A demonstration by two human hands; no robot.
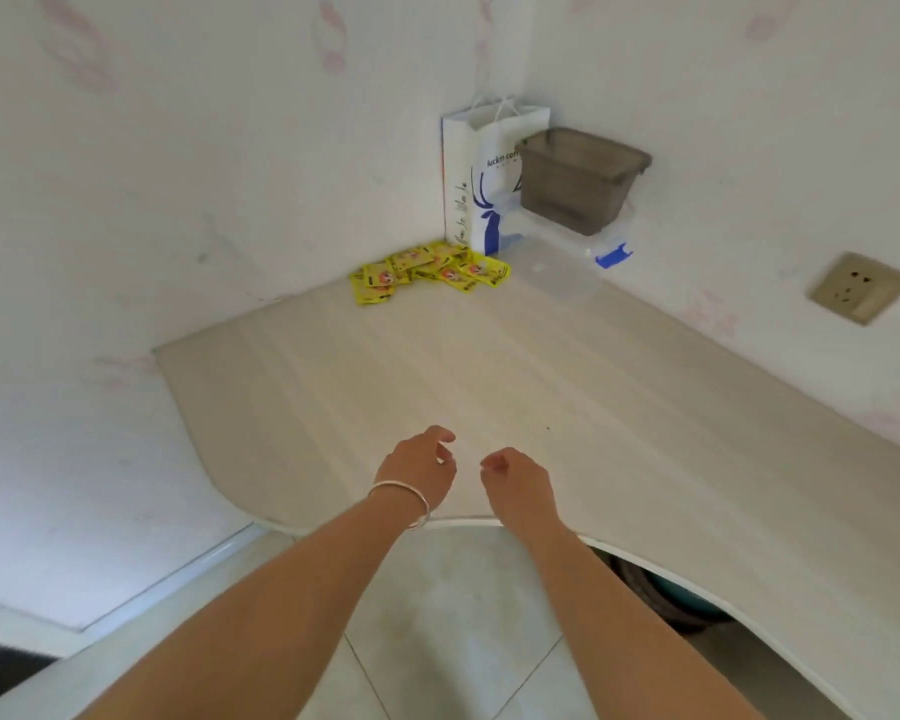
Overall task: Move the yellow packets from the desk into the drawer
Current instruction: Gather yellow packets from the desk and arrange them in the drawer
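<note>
While yellow packets (430,272) crowd the corner, hands (468,475) hover near the desk (619,407) edge.

Head camera looks steeply down over the desk (489,366) toward its corner.

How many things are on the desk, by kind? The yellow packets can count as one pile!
Pile of yellow packets: 1 (too jumbled to count singly)
White paper bag: 1
Grey plastic bin: 1
Clear box with blue clip: 1
Clear lid: 1
Total: 5
</note>
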